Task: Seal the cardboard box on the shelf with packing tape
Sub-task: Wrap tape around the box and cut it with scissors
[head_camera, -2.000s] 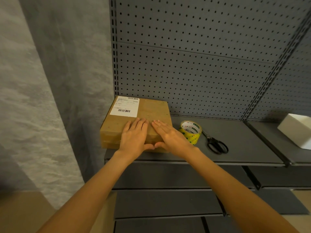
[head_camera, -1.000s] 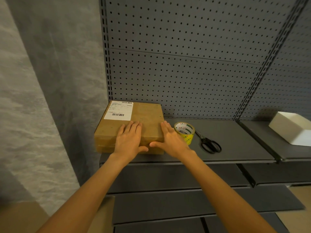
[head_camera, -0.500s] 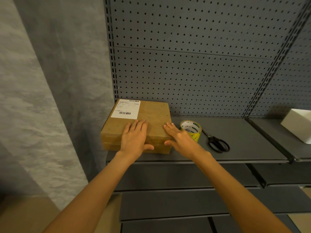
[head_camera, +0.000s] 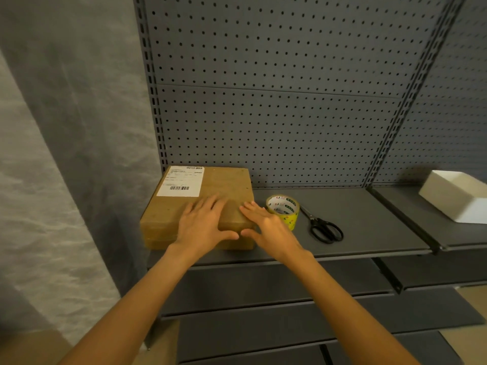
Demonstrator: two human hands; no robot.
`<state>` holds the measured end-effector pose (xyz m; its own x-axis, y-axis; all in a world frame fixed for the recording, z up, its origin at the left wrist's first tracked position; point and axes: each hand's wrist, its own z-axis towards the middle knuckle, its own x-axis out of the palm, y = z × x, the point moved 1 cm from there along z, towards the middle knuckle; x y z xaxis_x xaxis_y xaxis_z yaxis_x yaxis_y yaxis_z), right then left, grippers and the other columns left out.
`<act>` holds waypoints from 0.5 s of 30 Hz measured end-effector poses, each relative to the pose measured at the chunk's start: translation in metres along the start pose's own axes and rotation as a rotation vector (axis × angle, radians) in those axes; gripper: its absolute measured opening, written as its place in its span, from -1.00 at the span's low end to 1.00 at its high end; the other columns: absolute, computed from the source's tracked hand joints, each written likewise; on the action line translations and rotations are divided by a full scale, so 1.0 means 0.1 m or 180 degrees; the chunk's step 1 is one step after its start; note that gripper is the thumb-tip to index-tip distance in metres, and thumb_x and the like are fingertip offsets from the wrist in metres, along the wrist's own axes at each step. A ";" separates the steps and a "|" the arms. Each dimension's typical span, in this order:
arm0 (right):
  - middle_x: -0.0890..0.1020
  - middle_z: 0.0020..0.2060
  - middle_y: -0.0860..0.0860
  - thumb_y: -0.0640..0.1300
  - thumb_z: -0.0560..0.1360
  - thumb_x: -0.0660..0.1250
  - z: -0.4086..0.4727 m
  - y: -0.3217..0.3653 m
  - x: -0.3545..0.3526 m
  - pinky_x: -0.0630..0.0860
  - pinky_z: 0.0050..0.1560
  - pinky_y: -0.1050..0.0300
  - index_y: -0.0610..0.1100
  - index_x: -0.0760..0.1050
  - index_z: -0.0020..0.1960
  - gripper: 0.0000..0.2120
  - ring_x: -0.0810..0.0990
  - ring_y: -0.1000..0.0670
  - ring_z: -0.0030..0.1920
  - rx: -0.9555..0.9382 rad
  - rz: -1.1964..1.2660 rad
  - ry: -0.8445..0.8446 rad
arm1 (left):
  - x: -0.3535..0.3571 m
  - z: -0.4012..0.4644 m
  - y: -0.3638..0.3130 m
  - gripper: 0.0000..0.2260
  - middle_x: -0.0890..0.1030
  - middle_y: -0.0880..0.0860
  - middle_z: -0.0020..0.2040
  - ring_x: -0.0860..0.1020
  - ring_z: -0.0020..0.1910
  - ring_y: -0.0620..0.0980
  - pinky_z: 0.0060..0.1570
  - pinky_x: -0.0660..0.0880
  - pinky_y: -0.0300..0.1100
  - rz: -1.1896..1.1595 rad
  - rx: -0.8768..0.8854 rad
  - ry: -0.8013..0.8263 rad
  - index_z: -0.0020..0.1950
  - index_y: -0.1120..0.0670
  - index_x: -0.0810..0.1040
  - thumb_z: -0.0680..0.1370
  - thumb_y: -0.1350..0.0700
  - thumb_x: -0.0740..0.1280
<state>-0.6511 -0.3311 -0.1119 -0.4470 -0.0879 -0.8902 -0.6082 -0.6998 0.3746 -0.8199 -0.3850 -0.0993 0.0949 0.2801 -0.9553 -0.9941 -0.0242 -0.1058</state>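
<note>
A flat brown cardboard box [head_camera: 168, 217] with a white shipping label [head_camera: 181, 181] lies at the left end of the grey shelf [head_camera: 355, 233]. My left hand [head_camera: 204, 225] rests flat on the box's near right part, fingers spread, thumb over the front edge. My right hand [head_camera: 266, 226] lies flat at the box's right front corner, fingers apart, holding nothing. A roll of packing tape [head_camera: 284, 210] with a yellow printed side stands just right of the box, partly behind my right hand. Black scissors [head_camera: 322, 227] lie to the right of the roll.
A grey pegboard back panel [head_camera: 276, 114] rises behind the shelf. A white open box [head_camera: 458, 196] sits on the neighbouring shelf at far right. More grey shelves [head_camera: 263, 293] step out below. A grey wall [head_camera: 66, 127] stands to the left.
My right hand slid from the middle of the box to its right front corner and stays there. My left hand stayed flat on the box. The camera view shifted slightly.
</note>
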 end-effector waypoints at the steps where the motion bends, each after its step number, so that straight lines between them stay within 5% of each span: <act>1: 0.23 0.49 -0.02 -0.05 0.53 0.33 0.00 -0.02 0.02 0.09 0.50 0.08 -0.12 0.23 0.48 -0.42 0.10 0.03 0.52 0.0001 0.0090 -0.0047 | 0.00 0.02 -0.03 -0.25 0.13 -0.04 0.54 0.08 0.51 -0.02 0.45 0.04 0.00 -0.0011 0.0088 -0.0043 0.52 -0.07 0.12 0.43 -0.32 0.28; 9: 0.23 0.48 0.01 -0.06 0.46 0.42 -0.06 -0.13 -0.02 0.13 0.49 0.13 -0.11 0.24 0.48 -0.33 0.11 0.10 0.50 0.0140 0.0585 -0.0191 | 0.01 0.05 -0.04 -0.32 0.17 -0.11 0.52 0.08 0.51 -0.08 0.45 0.02 -0.05 -0.0187 0.0197 0.0295 0.51 -0.12 0.15 0.46 -0.31 0.23; 15: 0.58 0.22 -0.08 -0.03 0.50 0.38 -0.25 -0.56 -0.46 0.48 0.16 0.09 -0.15 0.49 0.30 -0.58 0.54 -0.07 0.20 0.0927 0.0406 -0.1013 | -0.21 0.19 -0.34 -0.43 0.43 -0.03 0.36 0.38 0.34 -0.02 0.24 0.36 -0.08 -0.0331 0.0267 0.0043 0.39 -0.02 0.38 0.49 -0.31 0.19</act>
<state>-0.5804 -0.3050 -0.0988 -0.6822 0.0937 -0.7251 -0.6740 -0.4648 0.5741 -0.7889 -0.3718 -0.0701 0.1979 0.2639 -0.9440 -0.9797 0.0847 -0.1817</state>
